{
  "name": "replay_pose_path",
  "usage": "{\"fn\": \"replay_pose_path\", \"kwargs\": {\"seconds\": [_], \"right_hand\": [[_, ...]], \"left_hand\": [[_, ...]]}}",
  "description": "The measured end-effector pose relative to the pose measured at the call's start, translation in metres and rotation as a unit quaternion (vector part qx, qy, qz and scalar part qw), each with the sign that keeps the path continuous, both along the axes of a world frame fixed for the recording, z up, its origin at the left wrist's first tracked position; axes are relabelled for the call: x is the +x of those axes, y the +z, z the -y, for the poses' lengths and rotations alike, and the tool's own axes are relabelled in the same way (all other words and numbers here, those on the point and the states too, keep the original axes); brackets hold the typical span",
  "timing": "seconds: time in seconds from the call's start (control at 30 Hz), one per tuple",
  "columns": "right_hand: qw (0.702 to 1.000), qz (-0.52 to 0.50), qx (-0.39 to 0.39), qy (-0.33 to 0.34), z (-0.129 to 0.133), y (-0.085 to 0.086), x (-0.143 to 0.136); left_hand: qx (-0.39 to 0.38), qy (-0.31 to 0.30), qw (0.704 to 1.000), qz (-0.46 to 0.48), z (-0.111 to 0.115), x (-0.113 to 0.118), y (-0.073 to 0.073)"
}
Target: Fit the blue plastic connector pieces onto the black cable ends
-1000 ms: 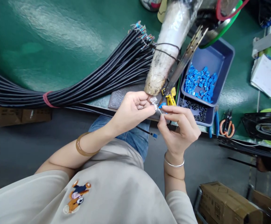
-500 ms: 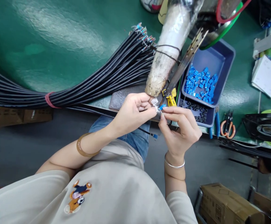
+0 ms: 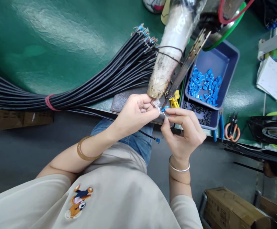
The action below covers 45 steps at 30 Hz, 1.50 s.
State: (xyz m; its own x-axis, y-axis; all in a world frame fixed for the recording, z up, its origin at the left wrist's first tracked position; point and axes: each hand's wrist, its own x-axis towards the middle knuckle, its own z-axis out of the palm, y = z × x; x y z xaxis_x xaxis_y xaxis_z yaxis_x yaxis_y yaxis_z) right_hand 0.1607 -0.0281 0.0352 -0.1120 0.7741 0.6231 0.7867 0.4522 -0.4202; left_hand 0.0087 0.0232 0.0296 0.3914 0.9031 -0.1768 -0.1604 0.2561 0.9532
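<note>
My left hand (image 3: 138, 109) is closed, with thumb and fingers pinched at the edge of a small blue connector (image 3: 164, 108). A crumpled whitish scrap (image 3: 156, 103) shows beside its fingertips. From the right, my right hand (image 3: 184, 128) pinches a thin silver wire (image 3: 164, 114) between thumb and fingers, its tip reaching the connector. A dark metal bar (image 3: 176, 81) slants down to just behind the connector. Below the hands, a black cable (image 3: 146, 134) ending in another blue connector (image 3: 156, 140) hangs over my lap. The fingers partly hide the joint between wire and connector.
A pipe wrapped in white (image 3: 163, 66) comes down above my left hand. Black cables (image 3: 100, 81) lie bundled at left. At right are a bin (image 3: 227, 52) of blue connectors, a lower tray (image 3: 214, 120) of black parts, blue-handled pliers (image 3: 221, 125), orange-handled cutters (image 3: 233, 128) and a yellow tool (image 3: 174, 101).
Both hands stay almost in place. The blue connector and the wire tip between them have shifted very slightly; the whole view has drifted a little left.
</note>
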Motion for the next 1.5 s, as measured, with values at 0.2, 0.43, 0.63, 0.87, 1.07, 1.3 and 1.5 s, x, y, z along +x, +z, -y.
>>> {"fn": "replay_pose_path", "kwargs": {"seconds": [0.2,0.43,0.63,0.87,1.07,1.3,1.5], "right_hand": [[1.0,-0.001,-0.006,0.015,0.0005,0.0006,0.0007],[1.0,-0.017,-0.008,0.008,0.0012,-0.0003,0.0004],[1.0,-0.024,-0.008,-0.001,0.0019,-0.0024,-0.0013],[1.0,-0.013,-0.004,-0.011,0.0013,-0.0001,-0.0022],[1.0,-0.006,-0.007,-0.007,0.0022,0.002,-0.0013],[1.0,-0.005,-0.014,-0.001,0.0007,-0.002,0.0005],[1.0,0.009,0.006,-0.019,0.0005,0.0028,-0.0029]], "left_hand": [[-0.008,-0.008,1.0,0.004,-0.0003,-0.0003,-0.0022],[-0.011,-0.014,1.0,0.014,-0.0006,0.0004,-0.0024],[0.009,-0.015,1.0,0.015,0.004,0.0008,-0.0049],[0.058,-0.003,0.998,-0.012,0.0047,0.002,-0.007],[0.071,-0.004,0.997,-0.014,0.0045,0.0017,-0.0067],[0.051,-0.024,0.998,-0.015,0.0031,0.0015,-0.0081],[0.066,-0.02,0.998,-0.01,0.004,0.0002,-0.0048]]}}
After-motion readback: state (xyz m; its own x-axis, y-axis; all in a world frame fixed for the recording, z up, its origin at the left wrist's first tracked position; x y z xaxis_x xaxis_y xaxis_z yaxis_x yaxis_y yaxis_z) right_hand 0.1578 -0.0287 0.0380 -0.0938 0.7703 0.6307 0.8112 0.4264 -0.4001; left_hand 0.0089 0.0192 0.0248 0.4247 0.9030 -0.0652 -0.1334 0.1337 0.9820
